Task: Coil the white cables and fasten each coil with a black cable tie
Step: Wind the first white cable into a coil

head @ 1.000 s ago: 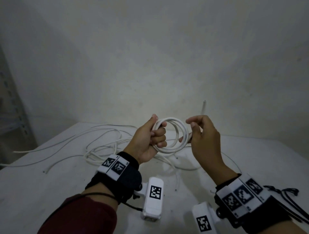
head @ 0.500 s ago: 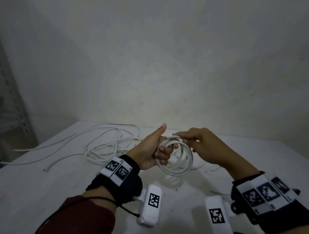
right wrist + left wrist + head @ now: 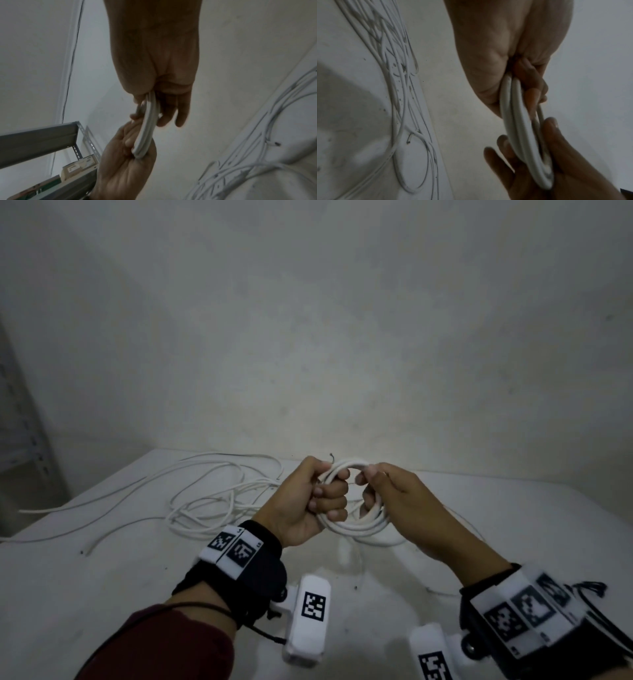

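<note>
Both hands grasp one white cable coil point(image 3: 356, 525) above the table point(image 3: 102, 594): left hand point(image 3: 308, 505) fisted around its left side, right hand point(image 3: 394, 501) curled around its right side, thumb on top. Coil is a small round bundle of several smooth loops lying flush (a short dark wire tip pokes up at its top). Loose white cables point(image 3: 212, 498) sprawl tangled on the table behind the left hand.

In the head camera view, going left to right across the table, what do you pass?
Metal shelf → loose white cables → left hand → cable coil → right hand → black cable ties.
</note>
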